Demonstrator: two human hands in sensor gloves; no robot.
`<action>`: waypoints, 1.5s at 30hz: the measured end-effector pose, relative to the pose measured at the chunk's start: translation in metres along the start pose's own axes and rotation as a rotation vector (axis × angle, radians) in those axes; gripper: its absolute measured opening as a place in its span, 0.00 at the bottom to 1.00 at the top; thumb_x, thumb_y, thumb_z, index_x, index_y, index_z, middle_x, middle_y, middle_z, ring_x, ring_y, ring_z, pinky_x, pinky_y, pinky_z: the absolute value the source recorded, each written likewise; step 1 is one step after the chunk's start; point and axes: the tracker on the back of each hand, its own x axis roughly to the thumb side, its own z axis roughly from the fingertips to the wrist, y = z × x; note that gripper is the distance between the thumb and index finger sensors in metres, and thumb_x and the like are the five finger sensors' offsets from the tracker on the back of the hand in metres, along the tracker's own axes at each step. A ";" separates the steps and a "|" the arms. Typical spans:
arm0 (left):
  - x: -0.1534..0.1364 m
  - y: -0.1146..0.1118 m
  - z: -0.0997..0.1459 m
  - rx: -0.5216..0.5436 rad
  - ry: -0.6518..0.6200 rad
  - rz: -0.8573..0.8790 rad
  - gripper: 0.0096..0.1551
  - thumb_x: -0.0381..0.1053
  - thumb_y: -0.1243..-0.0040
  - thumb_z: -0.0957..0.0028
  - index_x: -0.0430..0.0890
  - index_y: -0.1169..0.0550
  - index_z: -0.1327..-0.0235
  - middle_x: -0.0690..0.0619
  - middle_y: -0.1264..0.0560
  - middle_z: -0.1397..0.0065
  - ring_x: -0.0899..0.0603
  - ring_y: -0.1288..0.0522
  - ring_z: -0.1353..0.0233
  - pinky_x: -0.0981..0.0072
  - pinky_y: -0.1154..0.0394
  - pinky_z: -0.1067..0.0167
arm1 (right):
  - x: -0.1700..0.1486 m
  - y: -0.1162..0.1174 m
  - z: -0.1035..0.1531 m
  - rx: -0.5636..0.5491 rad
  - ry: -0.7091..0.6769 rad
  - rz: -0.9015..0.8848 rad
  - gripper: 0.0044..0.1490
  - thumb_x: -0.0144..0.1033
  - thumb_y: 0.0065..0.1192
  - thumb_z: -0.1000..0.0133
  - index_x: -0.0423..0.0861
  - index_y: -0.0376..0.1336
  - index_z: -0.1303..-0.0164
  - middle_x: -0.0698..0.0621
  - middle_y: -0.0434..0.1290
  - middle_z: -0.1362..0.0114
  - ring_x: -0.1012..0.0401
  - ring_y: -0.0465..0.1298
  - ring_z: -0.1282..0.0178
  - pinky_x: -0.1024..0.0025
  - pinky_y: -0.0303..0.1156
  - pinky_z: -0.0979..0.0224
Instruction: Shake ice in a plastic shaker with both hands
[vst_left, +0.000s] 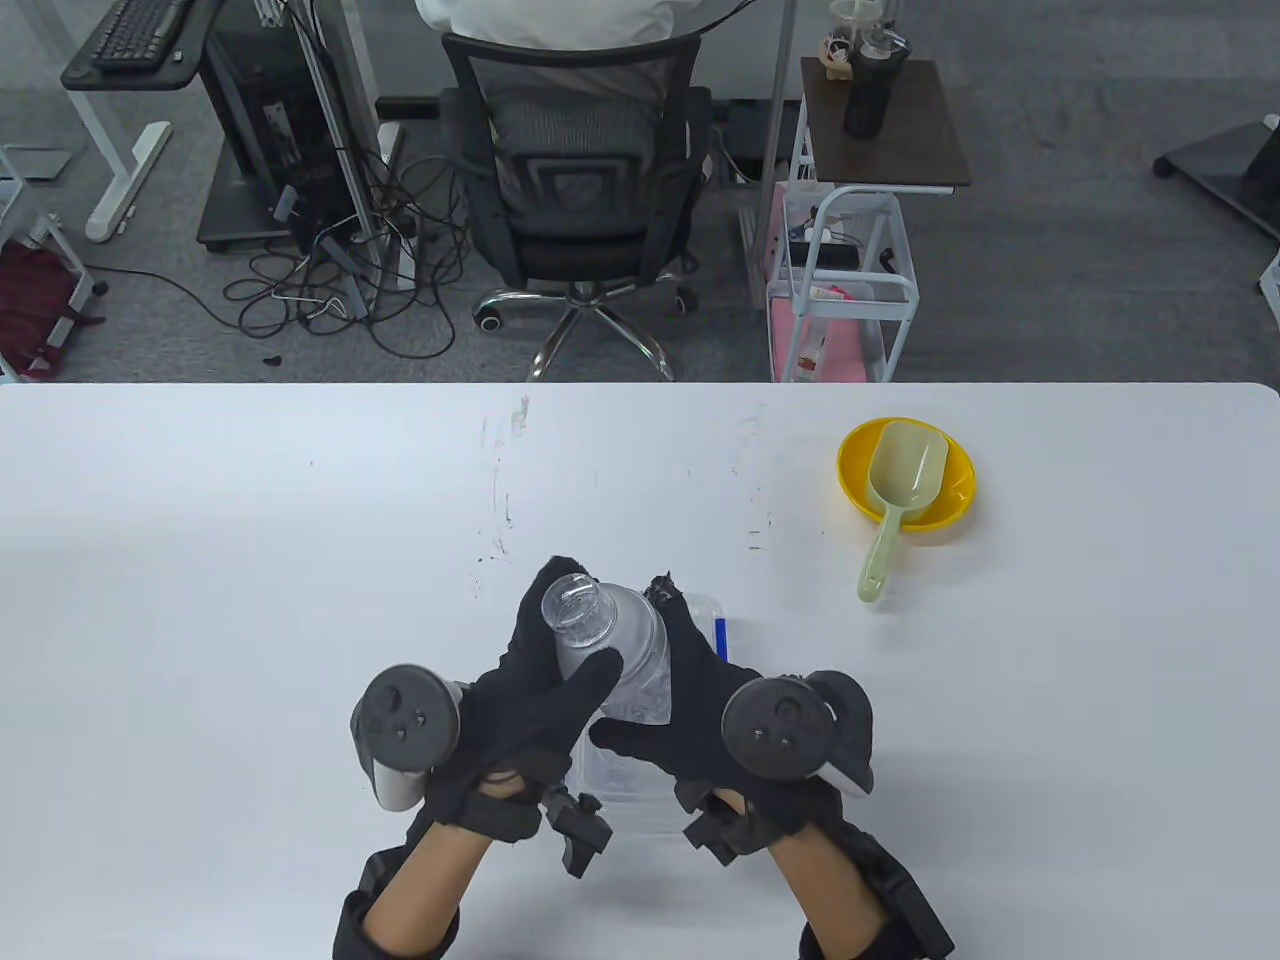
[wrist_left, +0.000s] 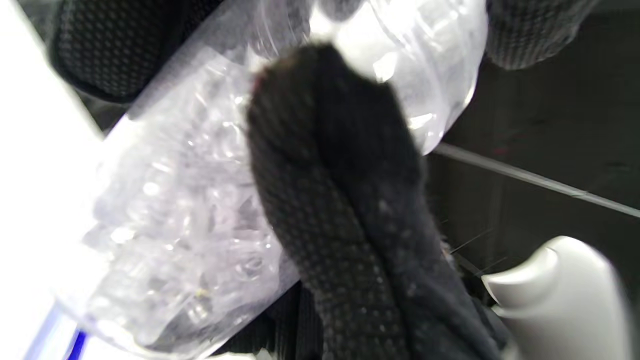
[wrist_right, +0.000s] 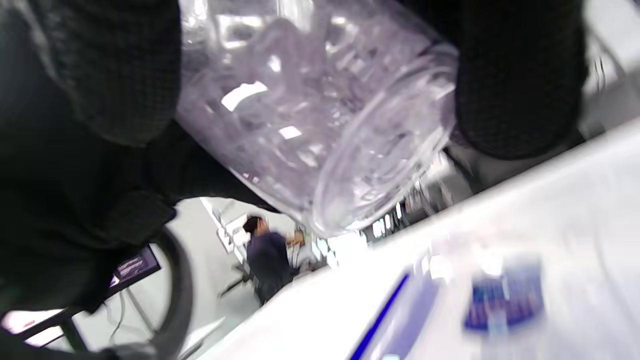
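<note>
Both hands, left hand (vst_left: 540, 690) and right hand (vst_left: 690, 700), clasp a clear, tilted shaker (vst_left: 610, 650) packed with ice (wrist_left: 190, 240). Farther off, a yellow bowl (vst_left: 950, 505) holds a green scoop (vst_left: 900, 485).

My left hand (vst_left: 530, 690) and right hand (vst_left: 690, 700) cover much of the clear plastic shaker (vst_left: 610, 650), so its base is hidden in the table view. A clear container (vst_left: 640, 790) with a blue mark lies mostly concealed beneath my hands on the surface (vst_left: 200, 560). Both wrist views are blurred; the ice (wrist_left: 190, 210) shows only as pale, indistinct lumps. My forearms are cut off by the bottom edge.
</note>
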 end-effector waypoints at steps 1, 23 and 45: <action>0.002 -0.001 0.001 -0.024 -0.043 0.027 0.56 0.71 0.47 0.38 0.40 0.56 0.17 0.28 0.49 0.20 0.18 0.32 0.30 0.34 0.25 0.48 | 0.000 -0.002 0.000 0.006 -0.034 -0.049 0.74 0.59 0.73 0.51 0.25 0.39 0.18 0.18 0.65 0.27 0.26 0.75 0.44 0.46 0.80 0.53; 0.033 0.000 0.008 0.113 -0.151 -0.192 0.56 0.74 0.50 0.39 0.40 0.53 0.15 0.30 0.43 0.18 0.23 0.26 0.30 0.41 0.21 0.45 | 0.020 -0.016 0.010 -0.151 -0.118 0.109 0.73 0.61 0.70 0.50 0.30 0.38 0.14 0.24 0.65 0.22 0.31 0.76 0.38 0.51 0.82 0.47; 0.038 -0.003 0.009 0.205 -0.385 -0.329 0.56 0.75 0.51 0.40 0.44 0.54 0.13 0.33 0.43 0.16 0.27 0.26 0.26 0.44 0.19 0.43 | 0.028 -0.023 0.018 -0.349 -0.213 0.256 0.72 0.60 0.71 0.51 0.35 0.38 0.13 0.28 0.63 0.19 0.33 0.75 0.34 0.50 0.82 0.42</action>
